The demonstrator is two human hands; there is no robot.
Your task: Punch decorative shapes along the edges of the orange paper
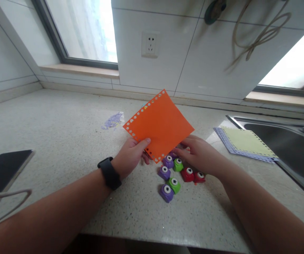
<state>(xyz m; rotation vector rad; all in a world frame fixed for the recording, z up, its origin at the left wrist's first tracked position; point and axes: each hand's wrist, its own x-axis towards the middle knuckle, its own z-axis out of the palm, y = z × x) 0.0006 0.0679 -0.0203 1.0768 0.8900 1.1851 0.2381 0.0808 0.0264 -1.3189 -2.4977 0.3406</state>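
Note:
My left hand (133,155) is closed on a sheet of orange paper (159,127), thumb on top and fingers beneath. Small flower, star and heart shapes are cut along its left and lower edges. My right hand (199,153) is by the lower right edge, its fingers curled and partly behind the sheet; what they grip is hidden. Below it stand several small craft punches on the counter: purple (167,192), green (174,184) and red (188,174), with white, shape-marked tops. Another purple punch is partly covered near my right fingertips.
Cut purple paper bits (112,121) lie on the speckled counter (61,123). Punched yellow-green and lilac sheets (247,139) are stacked at the right, beside the sink (281,135). A dark-screened device (5,169) and a cable (22,194) occupy the left.

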